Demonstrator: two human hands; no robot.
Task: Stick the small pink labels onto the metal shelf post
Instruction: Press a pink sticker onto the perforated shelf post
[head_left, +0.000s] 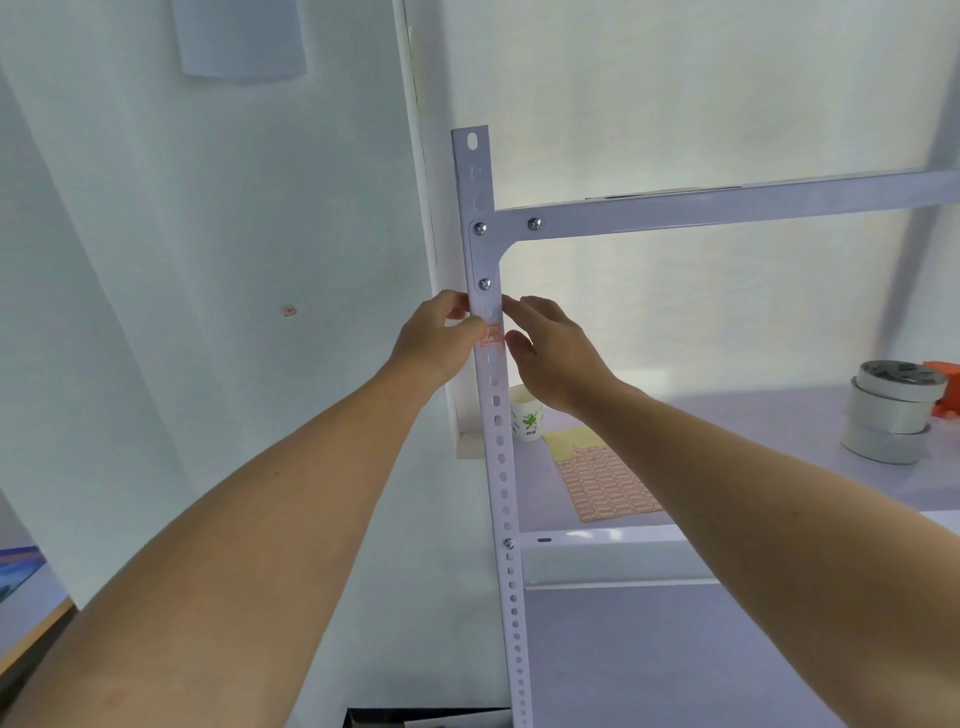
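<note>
Both arms are raised and stretched forward to the metal shelf post (496, 415), forearms converging from the lower corners.

Left hand (441, 338): set against the post's left edge, just below the lowest bracket screw (484, 283). Fingers are curled in at the edge, thumb laid across the front face. The post is gripped between them. How far the fingers reach behind cannot be told.

Pink label (491, 334): stuck on the post's front face, its left edge touched by the left thumb tip.

Right hand (556, 348): held at the post's right edge, wrist bent. Fingers are loosely extended and nothing is grasped. The index tip touches the edge above the label, and the thumb sits just beside the label.

Label sheet (608, 486): lying flat on the shelf (753, 426) behind the right forearm, near a paper cup (527, 418). Tape rolls (888, 410) are stacked well apart at the right.
</note>
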